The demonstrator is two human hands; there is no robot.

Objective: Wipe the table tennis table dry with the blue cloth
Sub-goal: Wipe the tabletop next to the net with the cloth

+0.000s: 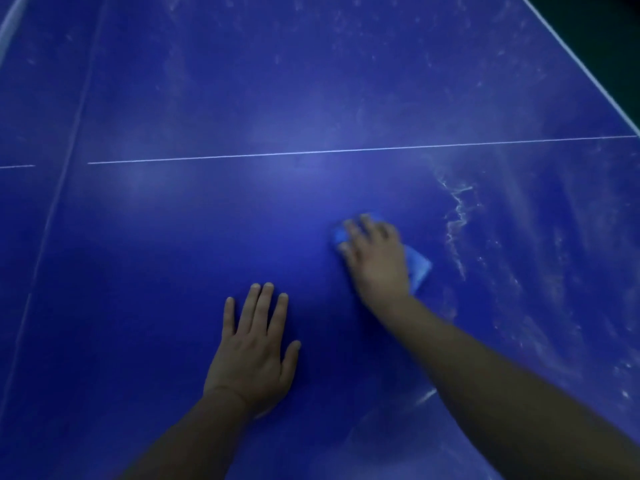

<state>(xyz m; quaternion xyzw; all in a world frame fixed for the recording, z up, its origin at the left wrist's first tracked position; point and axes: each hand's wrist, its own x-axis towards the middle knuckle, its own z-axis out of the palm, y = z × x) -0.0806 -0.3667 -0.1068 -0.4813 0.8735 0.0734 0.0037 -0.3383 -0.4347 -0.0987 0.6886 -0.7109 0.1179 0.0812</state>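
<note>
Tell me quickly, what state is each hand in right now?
Left hand: open, flat on the table, holding nothing.
Right hand: open, pressing the blue cloth onto the table.

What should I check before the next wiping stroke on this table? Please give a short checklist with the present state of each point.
1. Blue cloth under the right hand: ok, the hand presses it on the table.
2. Left hand out of the path: ok, it rests flat, apart from the cloth.
3. Surface to the right is dry: not ok, white wet streaks lie there.
4. Surface left of the cloth is dry: cannot tell, though no streaks show.
5. Cloth can absorb more water: cannot tell.
</note>
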